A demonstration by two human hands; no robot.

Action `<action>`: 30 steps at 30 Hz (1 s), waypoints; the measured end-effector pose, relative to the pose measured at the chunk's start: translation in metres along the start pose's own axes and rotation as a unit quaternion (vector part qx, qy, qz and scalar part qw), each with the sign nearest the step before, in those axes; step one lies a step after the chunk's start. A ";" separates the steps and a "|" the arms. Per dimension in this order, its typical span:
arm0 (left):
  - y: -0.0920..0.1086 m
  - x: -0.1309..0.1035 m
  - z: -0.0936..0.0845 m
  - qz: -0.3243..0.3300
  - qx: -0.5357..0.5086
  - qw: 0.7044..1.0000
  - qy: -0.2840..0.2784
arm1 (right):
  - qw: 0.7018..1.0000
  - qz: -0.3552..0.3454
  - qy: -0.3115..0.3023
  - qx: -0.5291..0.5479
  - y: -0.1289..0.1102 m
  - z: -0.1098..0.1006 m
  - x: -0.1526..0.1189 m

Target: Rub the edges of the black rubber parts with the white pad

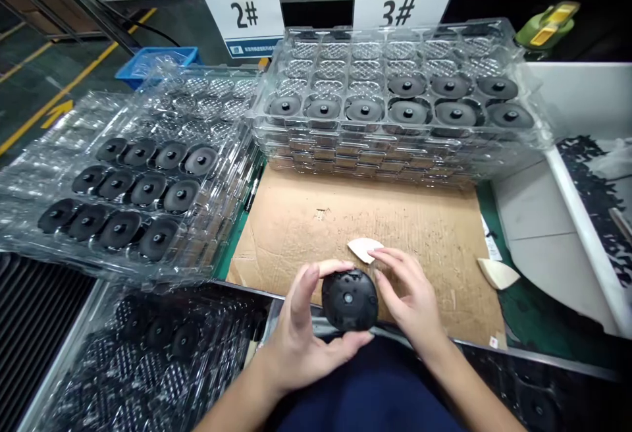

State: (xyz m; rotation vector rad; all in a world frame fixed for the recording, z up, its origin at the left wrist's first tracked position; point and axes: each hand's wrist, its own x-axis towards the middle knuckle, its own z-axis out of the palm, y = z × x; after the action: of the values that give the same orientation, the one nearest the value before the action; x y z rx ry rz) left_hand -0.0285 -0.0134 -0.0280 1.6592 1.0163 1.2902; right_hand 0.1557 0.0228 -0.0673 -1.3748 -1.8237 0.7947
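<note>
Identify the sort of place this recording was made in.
Probably a factory workstation: stacked clear trays hold matching black parts, numbered signs stand behind, and yellow floor lines run alongside.

Bright light washes the cardboard (419,215); glare speckles the trays (330,71), and a faint sheen marks the disc (348,315). The top right corner goes black; the left edge looks stretched, soft.

Smooth plastic disc (349,301), glossy transparent plastic trays (365,155), matt scuffed cardboard sheet (395,208)
</note>
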 end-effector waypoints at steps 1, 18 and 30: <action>-0.001 0.001 -0.001 0.028 0.069 0.997 -0.015 | 1.000 0.001 -0.001 0.004 -0.001 -0.002 -0.001; 0.007 -0.004 -0.008 -0.010 0.089 0.996 -0.006 | 0.957 0.079 -0.126 0.250 -0.053 -0.028 -0.008; 0.014 0.001 -0.019 -0.179 0.091 0.972 -0.121 | 0.799 0.270 -0.141 0.518 -0.032 0.004 0.000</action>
State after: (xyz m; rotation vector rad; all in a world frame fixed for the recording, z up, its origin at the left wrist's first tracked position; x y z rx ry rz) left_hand -0.0449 -0.0151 -0.0118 1.6262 1.2419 0.7571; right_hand 0.1355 0.0143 -0.0436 -0.9962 -0.7952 1.9992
